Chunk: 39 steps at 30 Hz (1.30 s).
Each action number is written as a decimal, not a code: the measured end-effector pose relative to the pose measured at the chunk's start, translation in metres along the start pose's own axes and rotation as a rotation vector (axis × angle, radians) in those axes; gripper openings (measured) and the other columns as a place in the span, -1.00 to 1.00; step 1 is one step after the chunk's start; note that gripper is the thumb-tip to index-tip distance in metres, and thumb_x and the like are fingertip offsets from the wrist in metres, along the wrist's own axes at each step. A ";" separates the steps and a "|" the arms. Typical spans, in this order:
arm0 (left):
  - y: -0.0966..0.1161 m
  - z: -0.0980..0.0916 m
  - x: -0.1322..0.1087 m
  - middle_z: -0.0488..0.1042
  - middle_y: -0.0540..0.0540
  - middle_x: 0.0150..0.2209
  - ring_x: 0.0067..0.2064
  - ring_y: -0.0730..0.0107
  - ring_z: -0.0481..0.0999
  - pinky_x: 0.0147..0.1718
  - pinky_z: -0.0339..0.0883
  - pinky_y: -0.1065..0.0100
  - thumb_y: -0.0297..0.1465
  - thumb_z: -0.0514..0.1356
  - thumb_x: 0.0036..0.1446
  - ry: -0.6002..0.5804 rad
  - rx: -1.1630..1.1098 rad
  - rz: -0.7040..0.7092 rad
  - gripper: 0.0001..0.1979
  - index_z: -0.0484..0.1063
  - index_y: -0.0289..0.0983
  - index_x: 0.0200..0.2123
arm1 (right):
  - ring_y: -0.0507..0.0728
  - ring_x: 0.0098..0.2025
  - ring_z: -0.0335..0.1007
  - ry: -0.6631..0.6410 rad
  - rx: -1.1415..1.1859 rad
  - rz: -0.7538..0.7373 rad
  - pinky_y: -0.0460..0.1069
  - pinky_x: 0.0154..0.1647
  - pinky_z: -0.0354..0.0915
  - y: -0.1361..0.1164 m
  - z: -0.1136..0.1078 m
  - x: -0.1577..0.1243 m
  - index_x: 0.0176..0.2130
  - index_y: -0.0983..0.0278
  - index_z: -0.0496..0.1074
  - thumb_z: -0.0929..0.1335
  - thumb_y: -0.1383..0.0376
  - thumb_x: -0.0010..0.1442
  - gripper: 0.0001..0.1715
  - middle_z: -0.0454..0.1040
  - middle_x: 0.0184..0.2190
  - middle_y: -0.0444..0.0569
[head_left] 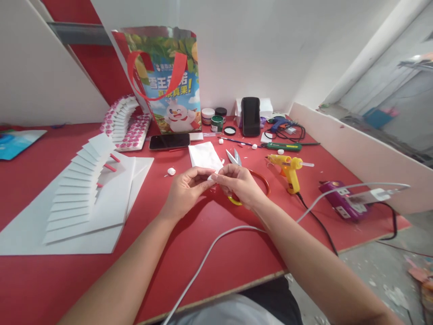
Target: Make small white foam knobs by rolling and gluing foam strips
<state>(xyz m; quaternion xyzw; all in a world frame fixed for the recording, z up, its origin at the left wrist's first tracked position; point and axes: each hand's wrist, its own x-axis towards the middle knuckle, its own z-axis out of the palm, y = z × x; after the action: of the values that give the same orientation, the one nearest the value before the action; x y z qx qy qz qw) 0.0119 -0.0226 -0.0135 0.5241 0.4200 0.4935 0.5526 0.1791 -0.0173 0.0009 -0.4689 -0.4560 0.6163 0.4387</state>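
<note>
Small white piece (210, 177) is pinched between both hands (185, 189) (241, 184).

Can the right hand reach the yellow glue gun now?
Probably yes: only the scissors' handle lies between the right hand and glue gun, though that hand pinches a small white piece.

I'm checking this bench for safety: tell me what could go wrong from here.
If the small white piece slips, the right hand might brush the open scissors close by. The white cable passing the right forearm could snag. The yellow glue gun shows an orange glow, so its tip may be hot.
</note>
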 end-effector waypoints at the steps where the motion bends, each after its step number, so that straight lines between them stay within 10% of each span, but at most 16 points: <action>1: 0.000 0.000 0.000 0.62 -0.10 -0.27 -0.21 0.25 0.60 -0.12 0.50 0.25 -0.27 0.44 -0.02 -0.002 0.002 0.002 -0.72 0.62 -0.25 -0.23 | -0.10 -0.71 0.07 -0.004 -0.005 -0.003 -0.14 -0.68 0.00 0.001 0.000 0.000 -0.47 0.28 0.34 0.59 0.02 -0.17 -0.47 0.28 -0.73 -0.29; 6: 0.001 0.002 0.001 0.62 -0.09 -0.25 -0.19 0.28 0.59 -0.07 0.49 0.27 -0.27 0.44 -0.02 0.016 -0.021 0.030 -0.77 0.63 -0.24 -0.29 | -0.07 -0.71 0.05 0.014 -0.128 -0.055 -0.11 -0.66 -0.03 -0.001 -0.005 -0.001 -0.45 0.25 0.32 0.52 -0.06 -0.01 -0.49 0.24 -0.73 -0.28; 12: -0.006 -0.004 0.009 0.60 -0.04 -0.39 -0.39 0.50 0.56 -0.25 0.49 0.43 -0.31 0.52 -0.18 0.094 -0.355 -0.180 -0.70 0.65 -0.26 -0.31 | 0.05 -0.50 0.28 0.441 -0.917 -0.324 -0.05 -0.45 0.10 -0.023 -0.027 -0.012 -0.39 0.26 0.35 0.33 0.14 0.28 -0.72 0.41 -0.54 -0.11; 19: -0.004 -0.008 0.012 0.65 -0.12 -0.21 -0.28 0.52 0.60 -0.19 0.49 0.55 -0.48 0.49 -0.14 0.076 -0.567 -0.285 -0.73 0.67 -0.28 -0.27 | 0.34 -0.17 0.52 0.324 -1.678 0.054 0.02 -0.37 0.22 -0.022 -0.023 -0.018 -0.07 0.37 0.39 0.36 0.04 0.23 -0.54 0.48 -0.17 0.28; 30: 0.004 -0.008 0.010 0.65 -0.16 -0.33 -0.36 0.53 0.62 -0.30 0.52 0.61 -0.62 0.35 0.00 0.066 -0.674 -0.342 -0.87 0.63 -0.37 -0.33 | 0.40 -0.06 0.54 0.230 -1.679 0.358 0.09 -0.20 0.31 -0.030 -0.019 -0.017 0.03 0.36 0.33 0.26 0.13 0.22 -0.53 0.49 -0.10 0.31; 39: 0.008 -0.007 0.011 0.62 -0.18 -0.33 -0.40 0.57 0.60 -0.37 0.50 0.65 -0.65 0.27 0.10 0.127 -0.751 -0.403 -0.89 0.61 -0.42 -0.34 | 0.23 -0.28 0.50 0.288 -1.296 0.040 -0.01 -0.36 0.22 -0.021 -0.047 -0.034 0.07 0.26 0.25 0.29 0.26 0.24 -0.60 0.53 -0.31 0.03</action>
<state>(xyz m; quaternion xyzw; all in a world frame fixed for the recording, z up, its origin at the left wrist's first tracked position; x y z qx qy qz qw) 0.0062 -0.0105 -0.0060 0.1628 0.3383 0.5256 0.7634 0.2330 -0.0392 0.0207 -0.7237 -0.6626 0.1564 0.1130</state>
